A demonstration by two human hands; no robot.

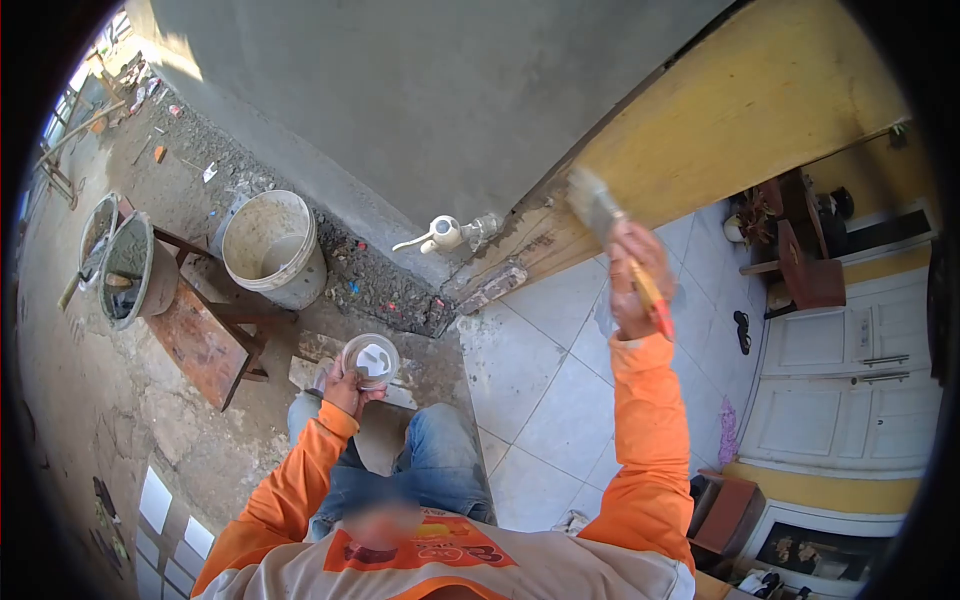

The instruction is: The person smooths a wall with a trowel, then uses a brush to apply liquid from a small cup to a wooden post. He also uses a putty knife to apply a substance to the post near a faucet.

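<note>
My right hand [636, 280] is raised and grips a paintbrush [605, 215] by its red and yellow handle. The grey bristles rest against the lower edge of a yellow-brown wooden board [740, 120] beside the grey wall [420, 90]. My left hand [347, 385] holds a small round clear container [371, 360] with whitish grey stuff inside, low in front of my knees. Both arms wear orange sleeves.
A white bucket [272, 248] stands on the rough ground by the wall. Two grey-caked buckets [128, 270] sit on a low wooden bench [205, 340]. A white tap [440, 235] sticks out of the wall. White floor tiles [560, 400], cabinets [850, 380] and sandals [742, 330] lie to the right.
</note>
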